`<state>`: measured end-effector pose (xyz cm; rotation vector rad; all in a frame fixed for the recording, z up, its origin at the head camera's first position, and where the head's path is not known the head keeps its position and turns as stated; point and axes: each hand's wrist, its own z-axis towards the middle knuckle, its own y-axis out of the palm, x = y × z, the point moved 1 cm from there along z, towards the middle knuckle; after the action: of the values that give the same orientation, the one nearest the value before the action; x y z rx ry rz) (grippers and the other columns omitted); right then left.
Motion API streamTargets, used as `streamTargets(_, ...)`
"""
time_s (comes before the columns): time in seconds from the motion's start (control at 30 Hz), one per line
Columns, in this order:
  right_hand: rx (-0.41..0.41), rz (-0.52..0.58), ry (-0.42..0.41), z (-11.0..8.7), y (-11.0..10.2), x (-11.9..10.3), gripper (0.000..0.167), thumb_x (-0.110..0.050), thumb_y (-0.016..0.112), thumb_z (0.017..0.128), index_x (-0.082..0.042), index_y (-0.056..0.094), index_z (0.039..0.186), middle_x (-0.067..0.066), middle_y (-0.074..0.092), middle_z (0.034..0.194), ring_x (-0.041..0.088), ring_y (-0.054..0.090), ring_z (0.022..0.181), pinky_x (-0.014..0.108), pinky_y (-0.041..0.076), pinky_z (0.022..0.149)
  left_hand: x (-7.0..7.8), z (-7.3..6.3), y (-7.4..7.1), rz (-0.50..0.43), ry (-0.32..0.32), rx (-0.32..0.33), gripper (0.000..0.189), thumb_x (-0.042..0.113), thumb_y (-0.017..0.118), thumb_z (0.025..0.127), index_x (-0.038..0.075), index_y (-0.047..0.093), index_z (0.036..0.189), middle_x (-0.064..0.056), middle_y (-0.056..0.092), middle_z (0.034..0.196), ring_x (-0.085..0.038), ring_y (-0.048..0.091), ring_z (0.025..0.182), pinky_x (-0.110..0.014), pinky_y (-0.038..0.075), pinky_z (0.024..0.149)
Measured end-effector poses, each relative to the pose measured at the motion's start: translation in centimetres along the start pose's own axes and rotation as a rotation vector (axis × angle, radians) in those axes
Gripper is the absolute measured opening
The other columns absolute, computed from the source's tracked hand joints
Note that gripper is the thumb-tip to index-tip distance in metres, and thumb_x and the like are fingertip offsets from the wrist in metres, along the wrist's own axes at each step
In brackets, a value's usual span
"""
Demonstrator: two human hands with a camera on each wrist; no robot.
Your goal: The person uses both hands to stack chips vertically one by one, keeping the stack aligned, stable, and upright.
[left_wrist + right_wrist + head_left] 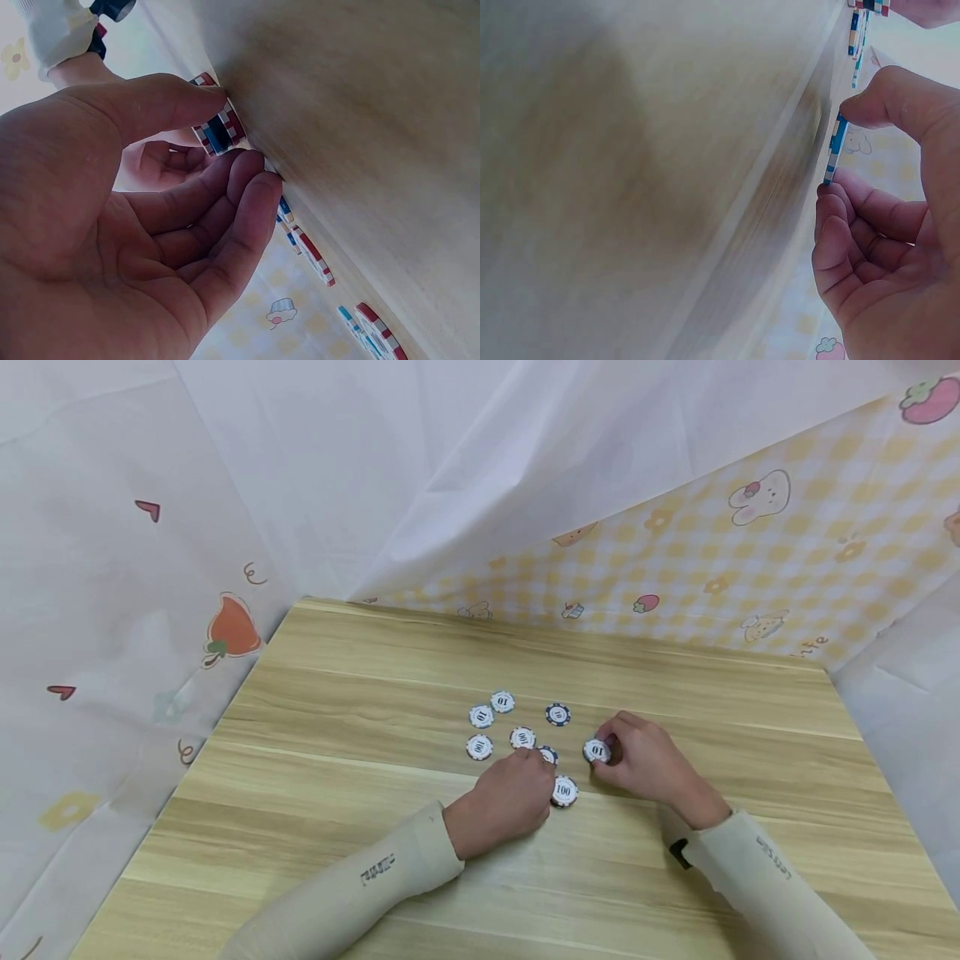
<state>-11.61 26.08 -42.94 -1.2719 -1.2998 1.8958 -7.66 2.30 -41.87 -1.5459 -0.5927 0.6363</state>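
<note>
My right hand [645,757] pinches a poker chip [597,751] marked 10 between thumb and fingers. In the right wrist view that chip [835,148] is edge-on, light blue and white. My left hand [513,793] has curled fingers at the left side of a small stack of poker chips [566,792], topped by a 100. The left wrist view shows the stack [221,135] with red, white and dark blue edges between thumb and fingertips, the thumb partly covering it. A dark blue chip [550,754] is partly hidden behind the left knuckles.
Beyond my left hand lie two white 100 chips [480,747] [522,737], two light blue 10 chips [482,716] [502,701] and a dark blue 10 chip [557,714]. The wooden table [360,718] meets a patterned cloth [675,560] at the back.
</note>
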Motion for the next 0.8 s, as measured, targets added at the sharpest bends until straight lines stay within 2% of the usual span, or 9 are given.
streamTargets(0.8,0.026,-0.012,-0.07,-0.6,-0.4,-1.6,0.029,-0.015,0.089,0.08,-0.001,0.074,0.102,0.001,0.066,0.095,0.01,0.059,0.076,0.027,0.053,0.063,0.0,-0.1,-0.1,-0.042,-0.02,0.026,0.017,0.019,0.069,0.102,0.007,0.08,0.105,-0.006,0.073,0.098,-0.018,0.067,0.088,-0.027,0.058,0.07)
